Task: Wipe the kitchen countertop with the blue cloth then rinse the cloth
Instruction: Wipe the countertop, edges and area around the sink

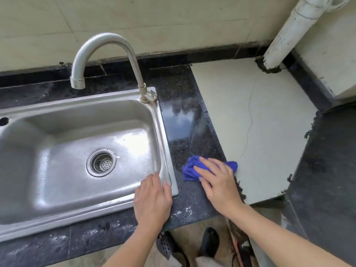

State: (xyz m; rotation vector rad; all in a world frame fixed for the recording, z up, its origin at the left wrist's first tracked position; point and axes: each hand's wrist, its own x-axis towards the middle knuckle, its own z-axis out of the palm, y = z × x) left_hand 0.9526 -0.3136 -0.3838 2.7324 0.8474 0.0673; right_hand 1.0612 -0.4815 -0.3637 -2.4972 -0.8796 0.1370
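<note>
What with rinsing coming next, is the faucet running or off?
Off: no water falls from the faucet into the sink.

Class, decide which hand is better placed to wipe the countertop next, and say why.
Right hand: it presses the blue cloth onto the countertop; the left hand rests on the sink rim.

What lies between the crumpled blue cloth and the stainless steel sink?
Only a bare strip of dark speckled stone countertop separates the crumpled blue cloth from the stainless steel sink, in the head view.
</note>
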